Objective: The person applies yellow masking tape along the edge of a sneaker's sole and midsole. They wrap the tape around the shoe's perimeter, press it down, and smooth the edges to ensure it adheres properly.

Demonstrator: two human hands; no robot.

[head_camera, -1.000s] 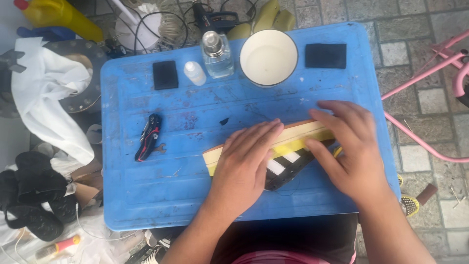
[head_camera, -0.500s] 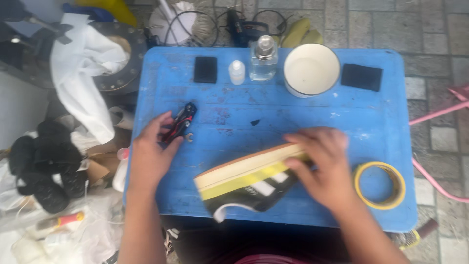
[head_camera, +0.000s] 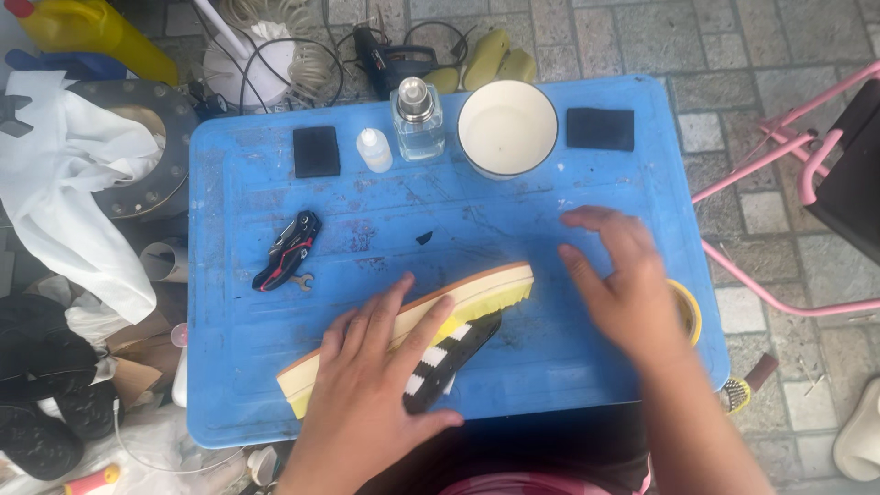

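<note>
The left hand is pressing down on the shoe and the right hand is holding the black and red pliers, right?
Not quite. In the head view the left hand does press on the black-and-white striped shoe with the cream and yellow sole, but the right hand holds nothing; it hovers open above the blue plastic table. The black and red pliers lie untouched on the table.

One head-worn view — straight down, close, onto the blue table [head_camera: 587,367]

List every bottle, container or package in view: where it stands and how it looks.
Clear glass bottle: table's far edge, squarish, metal cap.
Small white dropper bottle: just left of it.
White round tub: right of the glass bottle, open.
Yellow jug: on the ground, top left.
</note>
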